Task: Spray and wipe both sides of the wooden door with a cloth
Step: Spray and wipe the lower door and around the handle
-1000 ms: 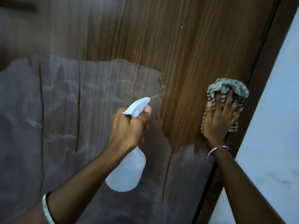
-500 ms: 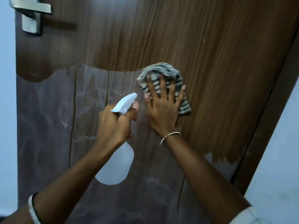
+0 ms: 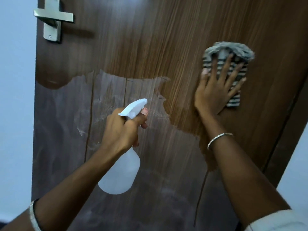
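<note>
The wooden door (image 3: 150,39) fills the view; its upper part is warm brown and its lower part looks dull and greyish with dark vertical cracks. My left hand (image 3: 123,130) grips the neck of a white spray bottle (image 3: 120,174), nozzle pointing at the door, a finger on the trigger. My right hand (image 3: 215,90) presses a grey striped cloth (image 3: 233,54) flat against the door's right side, fingers spread straight over it.
A metal lever handle (image 3: 53,22) sits at the door's upper left. Pale wall (image 3: 15,97) borders the door on the left. The dark door frame (image 3: 286,147) and more pale wall (image 3: 298,189) lie on the right.
My right hand slid the cloth from the right edge to the door's middle, then back to the right and up. The left hand kept its hold on the bottle; the view shifted.
</note>
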A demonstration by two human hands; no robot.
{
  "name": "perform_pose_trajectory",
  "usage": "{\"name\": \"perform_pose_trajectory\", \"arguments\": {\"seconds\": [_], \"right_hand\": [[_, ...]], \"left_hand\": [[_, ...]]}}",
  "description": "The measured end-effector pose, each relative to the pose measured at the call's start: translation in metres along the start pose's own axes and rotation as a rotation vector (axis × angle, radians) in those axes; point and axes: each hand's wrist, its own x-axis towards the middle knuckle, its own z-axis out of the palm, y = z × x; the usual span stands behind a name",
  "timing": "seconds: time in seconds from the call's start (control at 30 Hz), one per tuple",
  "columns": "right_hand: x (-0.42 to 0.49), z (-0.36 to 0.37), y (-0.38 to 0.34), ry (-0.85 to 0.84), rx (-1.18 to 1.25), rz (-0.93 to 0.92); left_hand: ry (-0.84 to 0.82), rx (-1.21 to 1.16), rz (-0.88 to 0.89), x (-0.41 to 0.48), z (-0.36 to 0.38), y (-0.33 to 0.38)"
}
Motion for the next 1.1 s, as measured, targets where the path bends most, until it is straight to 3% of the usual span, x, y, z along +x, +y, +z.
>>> {"name": "perform_pose_trajectory", "arguments": {"seconds": [0.1, 0.2, 0.37, 0.5, 0.63, 0.83, 0.97, 1.1], "right_hand": [[-0.069, 0.009, -0.014, -0.1, -0.008, -0.342], [-0.144, 0.012, 0.011, -0.181, 0.02, -0.458], [-0.157, 0.009, 0.018, -0.186, -0.039, -0.314], [-0.074, 0.018, -0.042, -0.057, 0.016, -0.116], [-0.027, 0.025, -0.099, -0.025, -0.007, -0.084], [-0.148, 0.021, -0.056, -0.187, 0.029, -0.341], [-0.196, 0.012, -0.004, -0.215, 0.005, -0.124], [-0.164, 0.016, -0.029, -0.189, 0.002, -0.037]], "left_hand": [[0.005, -0.022, 0.005, 0.001, -0.006, -0.004], [0.025, -0.043, 0.002, 0.0, -0.014, -0.009], [0.009, -0.003, 0.004, 0.001, -0.031, -0.016], [-0.011, -0.002, 0.029, 0.007, -0.045, -0.02], [0.003, -0.052, 0.002, 0.011, -0.051, -0.022], [0.027, -0.049, -0.03, 0.014, -0.065, -0.034], [0.051, -0.042, -0.05, 0.006, -0.073, -0.038], [0.042, -0.018, -0.059, 0.005, -0.088, -0.035]]}}
